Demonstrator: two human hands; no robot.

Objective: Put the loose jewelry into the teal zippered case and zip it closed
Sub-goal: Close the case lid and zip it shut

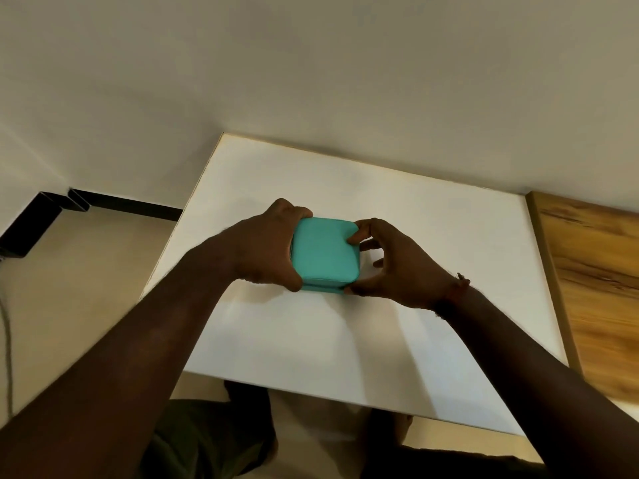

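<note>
Left grip (273, 245) clasps teal case (323, 252); right grip (390, 267) pinches its corner

Table (432, 236) bare all round case (323, 252); wall close behind.

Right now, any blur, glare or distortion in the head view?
Head view: dim warm light, no glare; wide-angle bends the table edges; wood panel at right smeared; hands and case slightly soft; faint shadows beneath the arms.
</note>
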